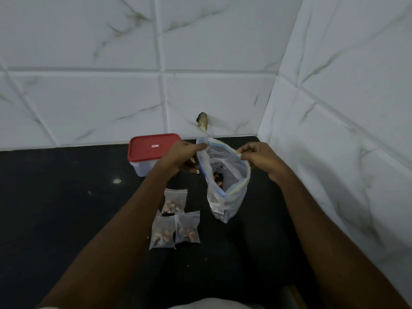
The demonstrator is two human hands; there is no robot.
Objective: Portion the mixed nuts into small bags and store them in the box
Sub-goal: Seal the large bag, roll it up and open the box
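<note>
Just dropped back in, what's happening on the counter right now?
Both hands hold the big zip bag open: the left hand pinches one side of its rim, the right hand the other. A few nuts sit at its bottom. Three filled small bags lie on the black counter; the red-lidded box stands shut behind them.

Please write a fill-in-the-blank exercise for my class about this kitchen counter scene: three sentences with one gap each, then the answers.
1. The number of small bags of nuts lying on the black counter is ____.
2. The box is closed with a lid coloured ____.
3. The left hand and the right hand pinch the rim of the large zip bag, so its mouth is ____.

Missing words: three; red; open.
</note>
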